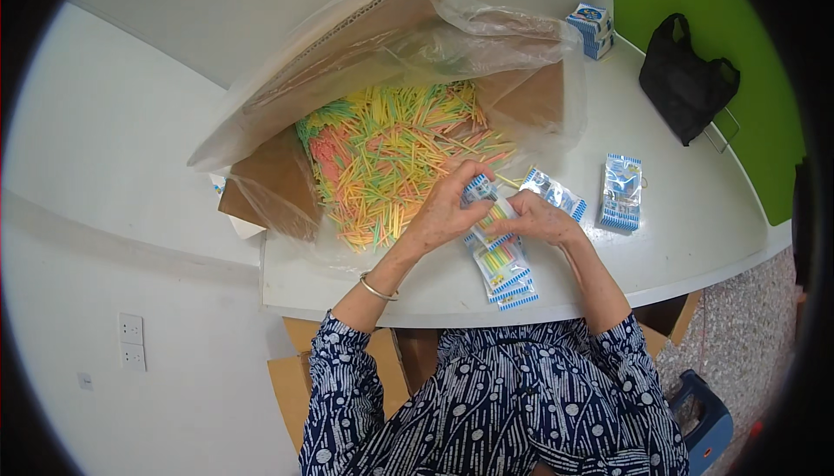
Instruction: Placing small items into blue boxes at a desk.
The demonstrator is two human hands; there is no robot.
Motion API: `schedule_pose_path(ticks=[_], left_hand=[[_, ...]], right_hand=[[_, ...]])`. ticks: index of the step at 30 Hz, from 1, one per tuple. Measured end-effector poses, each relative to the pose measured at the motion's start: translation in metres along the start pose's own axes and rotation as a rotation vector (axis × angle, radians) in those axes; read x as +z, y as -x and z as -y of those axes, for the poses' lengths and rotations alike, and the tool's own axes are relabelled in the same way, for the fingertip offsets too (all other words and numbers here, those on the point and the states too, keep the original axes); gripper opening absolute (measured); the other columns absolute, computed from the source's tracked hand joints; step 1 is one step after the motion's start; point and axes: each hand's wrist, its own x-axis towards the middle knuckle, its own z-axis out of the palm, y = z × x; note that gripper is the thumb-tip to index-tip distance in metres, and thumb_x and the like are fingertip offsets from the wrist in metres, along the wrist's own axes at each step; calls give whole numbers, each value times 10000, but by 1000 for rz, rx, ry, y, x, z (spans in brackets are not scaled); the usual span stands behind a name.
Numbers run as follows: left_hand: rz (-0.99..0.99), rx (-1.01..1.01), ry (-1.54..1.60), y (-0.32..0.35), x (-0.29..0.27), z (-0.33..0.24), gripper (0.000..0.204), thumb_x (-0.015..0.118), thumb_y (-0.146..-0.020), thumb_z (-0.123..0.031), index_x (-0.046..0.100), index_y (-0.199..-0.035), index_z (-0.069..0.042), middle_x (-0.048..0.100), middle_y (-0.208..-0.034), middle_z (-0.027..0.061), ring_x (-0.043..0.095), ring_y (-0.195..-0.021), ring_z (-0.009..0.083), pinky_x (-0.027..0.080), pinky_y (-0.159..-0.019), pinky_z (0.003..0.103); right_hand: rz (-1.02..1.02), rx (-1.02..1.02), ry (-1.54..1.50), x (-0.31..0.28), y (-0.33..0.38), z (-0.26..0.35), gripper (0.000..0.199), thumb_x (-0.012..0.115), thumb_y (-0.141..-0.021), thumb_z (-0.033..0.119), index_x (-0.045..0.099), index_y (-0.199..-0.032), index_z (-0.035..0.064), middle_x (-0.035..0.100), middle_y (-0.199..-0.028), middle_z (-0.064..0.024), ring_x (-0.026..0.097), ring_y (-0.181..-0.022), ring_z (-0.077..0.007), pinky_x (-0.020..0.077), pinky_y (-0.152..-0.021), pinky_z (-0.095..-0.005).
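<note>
While fingers (473, 168) of left hand (446, 208) and right hand (543, 219) grasp one blue-edged packet (500, 208) | light, level pressure should keep its pastel sticks (497, 214) unbroken

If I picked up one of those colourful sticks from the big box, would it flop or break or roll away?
The sticks look straight even where they cross loosely, so one is probably stiff, not floppy. Each is very thin, so it's likely light and might snap if bent. Lying loose in the plastic-lined box, they may slide over each other easily.
</note>
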Motion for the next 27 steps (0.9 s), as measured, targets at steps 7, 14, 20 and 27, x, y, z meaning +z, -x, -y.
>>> schedule_pose_path(ticks=[7,14,20,27], left_hand=[[34,-31,85,10,4,0,359,667,-786,-67,510,-1107,-33,505,-1019,25,506,-930,110,432,-812,253],[82,-204,-47,49,25,16,440,700,-789,-171,510,-1162,-35,561,-1107,128,555,-1014,238,434,-884,328],[-406,36,-808,81,-45,72,487,730,-735,-231,549,-1141,-32,513,-1206,160,457,-1116,345,381,-917,419],[-323,-254,-1163,107,-109,98,598,744,-674,-335,556,-1166,-51,403,-1331,167,365,-1192,387,304,-927,528]], right_hand=[[80,127,117,-3,2,-7,313,719,-801,290,692,-822,-21,612,-642,-3,530,-610,-43,405,-533,-228],[-593,-176,781,-28,21,-23,308,731,-725,234,638,-877,-17,614,-801,-142,575,-757,-280,443,-657,-381],[-814,-138,1060,-29,22,-52,252,719,-705,148,639,-881,-14,562,-918,-154,509,-896,-326,421,-772,-407],[-847,-262,944,-36,16,-65,125,692,-718,83,644,-796,-2,573,-894,-133,522,-858,-310,414,-755,-407]])
